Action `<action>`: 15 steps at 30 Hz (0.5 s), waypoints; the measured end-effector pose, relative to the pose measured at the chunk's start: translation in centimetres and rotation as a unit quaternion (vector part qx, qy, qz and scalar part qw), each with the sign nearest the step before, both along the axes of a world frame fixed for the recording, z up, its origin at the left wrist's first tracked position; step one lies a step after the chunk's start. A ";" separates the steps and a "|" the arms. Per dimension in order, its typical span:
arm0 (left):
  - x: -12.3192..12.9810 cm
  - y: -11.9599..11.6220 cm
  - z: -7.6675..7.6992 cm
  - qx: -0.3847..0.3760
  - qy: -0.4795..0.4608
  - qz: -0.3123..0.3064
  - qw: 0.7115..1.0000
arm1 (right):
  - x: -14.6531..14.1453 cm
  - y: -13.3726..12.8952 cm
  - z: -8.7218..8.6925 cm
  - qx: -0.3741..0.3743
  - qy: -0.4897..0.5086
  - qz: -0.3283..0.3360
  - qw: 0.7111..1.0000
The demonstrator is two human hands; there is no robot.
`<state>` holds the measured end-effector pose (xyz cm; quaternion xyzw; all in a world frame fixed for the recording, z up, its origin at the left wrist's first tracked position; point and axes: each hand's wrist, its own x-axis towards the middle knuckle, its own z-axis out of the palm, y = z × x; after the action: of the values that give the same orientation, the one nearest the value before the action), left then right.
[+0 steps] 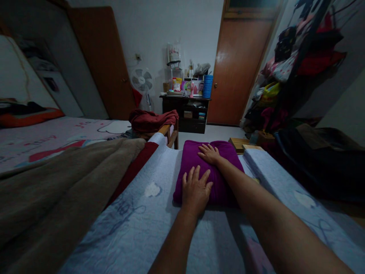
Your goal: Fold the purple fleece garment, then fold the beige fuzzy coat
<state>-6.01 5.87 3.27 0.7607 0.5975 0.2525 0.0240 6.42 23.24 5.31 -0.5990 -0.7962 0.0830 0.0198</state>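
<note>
A folded purple cloth (pixel 225 182) lies as a thick, roughly square bundle on the light blue patterned bed sheet (pixel 137 224). My left hand (pixel 196 188) rests on its near left part, palm down with the fingers spread. Farther back, near the middle of the bundle's far half, my right hand (pixel 209 153) also lies flat on the cloth, fingers apart. Neither hand grips the fabric. The palms hide small parts of the cloth beneath them.
A brown blanket (pixel 71 198) covers the left side. Beyond it, a dark red cloth (pixel 152 121) hangs over a wooden frame. A dark cabinet (pixel 184 123) and a white fan (pixel 142 80) stand at the back. Bags and dark clothing (pixel 333 160) fill the right.
</note>
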 end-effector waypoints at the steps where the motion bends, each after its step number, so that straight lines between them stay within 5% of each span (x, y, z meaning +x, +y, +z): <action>1: 0.0 0.0 0.0 -0.003 -0.002 0.002 1.000 | 0.1 0.1 -0.3 -0.003 0.001 -0.002 1.000; 15: 0.1 -0.1 -0.2 -0.009 0.001 0.014 1.000 | -0.3 0.5 -1.2 0.002 0.010 -0.119 0.993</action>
<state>-5.92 5.81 3.09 0.7523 0.6102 0.2470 0.0270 6.10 23.79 4.13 -0.6883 -0.7194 0.0850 0.0387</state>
